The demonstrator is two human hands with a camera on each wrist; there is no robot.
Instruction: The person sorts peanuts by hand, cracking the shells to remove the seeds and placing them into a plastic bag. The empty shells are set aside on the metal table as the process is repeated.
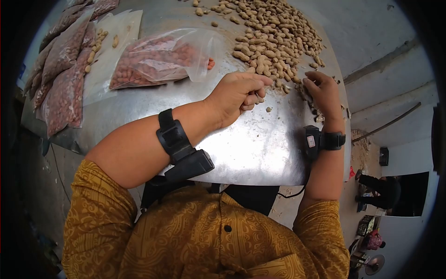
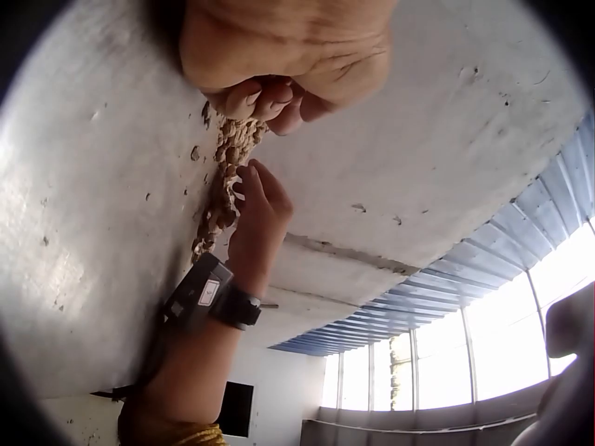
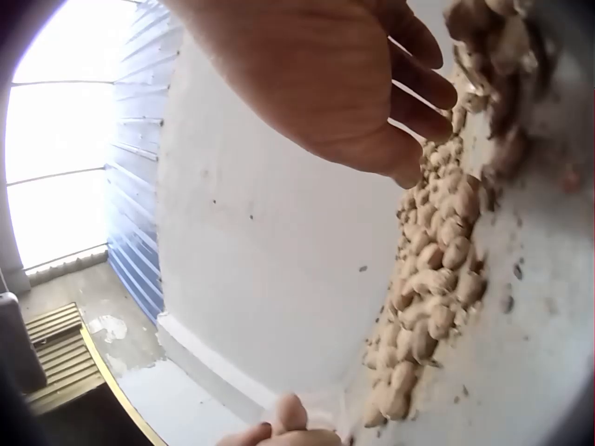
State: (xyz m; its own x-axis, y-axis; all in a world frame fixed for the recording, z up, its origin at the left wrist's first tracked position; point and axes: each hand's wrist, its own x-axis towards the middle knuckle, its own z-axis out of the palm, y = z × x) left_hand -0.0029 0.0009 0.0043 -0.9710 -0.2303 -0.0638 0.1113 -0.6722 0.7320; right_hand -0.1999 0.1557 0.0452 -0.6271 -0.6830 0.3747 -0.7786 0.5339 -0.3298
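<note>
Saw the peanut heap cut off at twelve o'clock, head view. Could not see inside the left hand. Found shells blurred at two o'clock, right wrist view.

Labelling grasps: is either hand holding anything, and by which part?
Right hand: nothing visibly held. Left hand: cannot tell; its curled fingers would hide it.

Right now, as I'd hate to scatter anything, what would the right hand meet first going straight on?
Probably the peanuts, which lie just beyond the fingertips of the right hand, though its height above the table is unclear.
</note>
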